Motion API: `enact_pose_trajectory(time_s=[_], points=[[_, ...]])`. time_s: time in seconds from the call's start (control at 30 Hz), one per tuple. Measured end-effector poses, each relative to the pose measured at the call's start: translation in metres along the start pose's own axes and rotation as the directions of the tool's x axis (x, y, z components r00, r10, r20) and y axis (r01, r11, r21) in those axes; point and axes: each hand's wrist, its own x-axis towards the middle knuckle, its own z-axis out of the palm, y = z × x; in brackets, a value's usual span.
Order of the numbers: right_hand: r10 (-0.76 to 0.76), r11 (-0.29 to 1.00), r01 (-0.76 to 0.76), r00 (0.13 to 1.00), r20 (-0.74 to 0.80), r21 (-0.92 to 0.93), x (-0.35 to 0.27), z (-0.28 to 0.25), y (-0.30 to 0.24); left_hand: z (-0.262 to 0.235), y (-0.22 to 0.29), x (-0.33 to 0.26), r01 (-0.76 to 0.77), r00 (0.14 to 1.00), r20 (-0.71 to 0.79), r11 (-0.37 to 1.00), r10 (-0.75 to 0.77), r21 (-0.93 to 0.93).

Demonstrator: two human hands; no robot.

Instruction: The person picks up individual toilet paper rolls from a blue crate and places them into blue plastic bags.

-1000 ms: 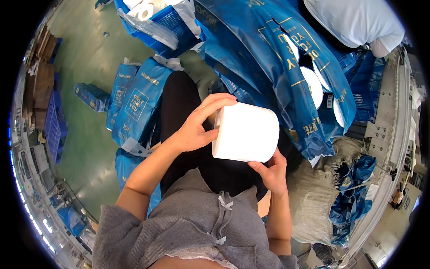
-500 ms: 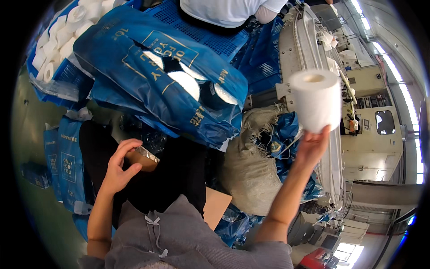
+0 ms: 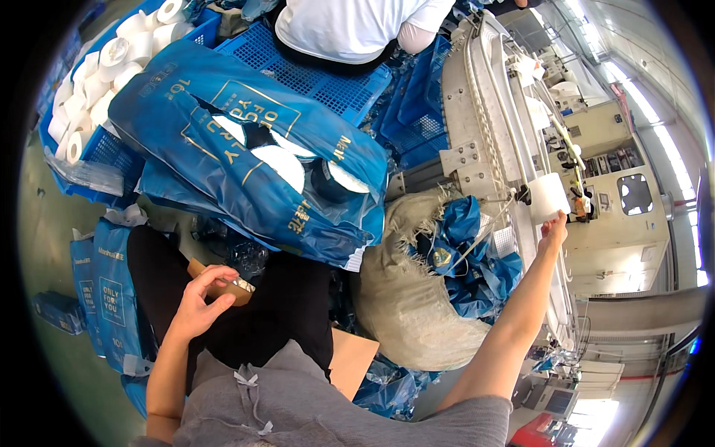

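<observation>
My right hand (image 3: 553, 232) is stretched far out to the right, fingers closed on the lower end of a white toilet paper roll (image 3: 547, 197). The roll is over the conveyor (image 3: 488, 123); whether it touches the belt I cannot tell. Above my lap, my left hand (image 3: 199, 302) is curled around a brown cardboard-like piece (image 3: 242, 295) with a shiny, silvery edge. In front of me lies a big blue plastic bag (image 3: 179, 97), ripped open along its top. White rolls (image 3: 277, 168) show through the tears.
A blue crate (image 3: 112, 160) full of toilet paper rolls stands at far left. A woven sack (image 3: 402, 305) stuffed with blue plastic film sits between me and the conveyor. More blue packs (image 3: 112, 290) stand at left. A person in white (image 3: 339, 30) sits beyond the bag.
My right hand has carried the toilet paper roll farther right, over the conveyor. My left hand stays above my lap with the brown piece. The view has shifted slightly.
</observation>
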Motion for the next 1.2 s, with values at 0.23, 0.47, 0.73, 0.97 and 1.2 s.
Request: enact_pose_trajectory(time_s=[0.23, 0.47, 0.73, 0.97, 1.2], points=[[0.068, 0.955, -0.072, 0.997, -0.024, -0.288, 0.063, -0.033, 0.031, 0.008, -0.014, -0.001, 0.055, 0.998, 0.020, 0.994, -0.053, -0.094], [-0.216, 0.414, 0.006, 0.972, -0.092, -0.910, 0.105, -0.112, 0.024, 0.007, -0.025, -0.004, 0.111, 0.993, 0.043, 0.981, -0.106, -0.156], [-0.775, 0.429, 0.817, 0.552, 0.307, -0.386, -0.150, 0.046, -0.038, -0.001, 0.012, 0.018, -0.096, 0.995, 0.014, 0.989, 0.095, 0.117], [-0.501, 0.306, 0.943, 0.045, 0.864, 0.128, -0.371, 0.182, 0.000, 0.010, 0.032, 0.015, -0.213, 0.977, -0.013, 0.972, 0.215, 0.095], [-0.402, 0.002, 0.980, 0.184, 0.897, -0.200, -0.362, 0.209, 0.018, -0.006, 0.004, -0.024, -0.106, 0.987, -0.112, 0.992, 0.114, 0.076]])
